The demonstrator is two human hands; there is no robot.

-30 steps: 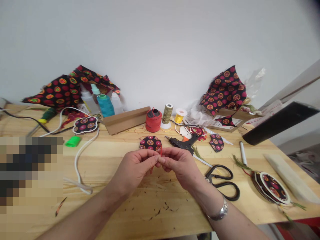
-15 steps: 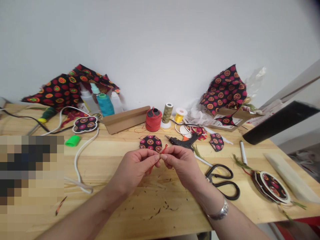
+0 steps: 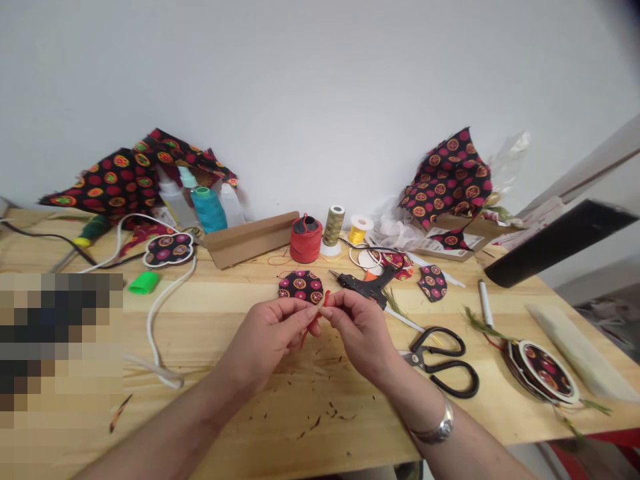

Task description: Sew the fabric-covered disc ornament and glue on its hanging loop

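A short red cord is pinched between my two hands, one end poking up above the fingertips and a tail hanging below. My left hand is closed on it, thumb against forefinger. Tip to tip with it, my right hand also pinches the cord; that wrist wears a silver bracelet. Just beyond the fingers lies a round patterned fabric piece. A black glue gun rests past my right hand, and black-handled scissors lie right of it.
Behind stand a red cord spool, an olive thread cone and a yellow spool. A cardboard tray sits left of them. At right are a fabric-covered disc, a white marker and a black roll.
The red cord's upper end sticks up less and has shifted slightly left above the fingertips. Both hands stay together, still pinching; the view has moved a little.
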